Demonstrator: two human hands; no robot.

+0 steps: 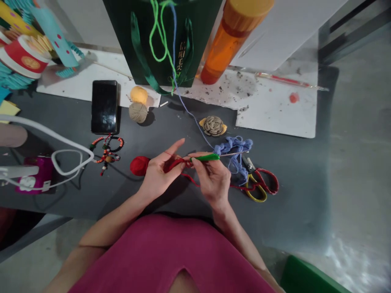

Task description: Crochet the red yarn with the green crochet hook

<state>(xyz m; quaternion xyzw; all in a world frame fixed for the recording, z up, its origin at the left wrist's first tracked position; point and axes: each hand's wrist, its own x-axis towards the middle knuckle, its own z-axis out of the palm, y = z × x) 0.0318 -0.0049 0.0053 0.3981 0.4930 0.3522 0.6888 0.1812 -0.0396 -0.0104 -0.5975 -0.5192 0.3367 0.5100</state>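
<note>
the left hand (156, 176) pinches red yarn (174, 164) — the right hand (216, 181) pinches a green hook (208, 157) — the yarn sits between the two hands, above the table (290, 171), near a red ball (139, 166).

Mid-view, the hook (210, 157) has a green handle; the ball (139, 166) between eight and nine o'clock is red, the crochet (234, 145) at three periwinkle blue. The scissors (262, 181) at four pair one red loop with one yellow. At one o'clock the bottle (221, 49) shows amber; at eleven, the bag (200, 36), dark green. At ten, a turquoise tube (56, 34) carries red spots (a yellow tube (14, 18) beside it has purple ones).
</note>
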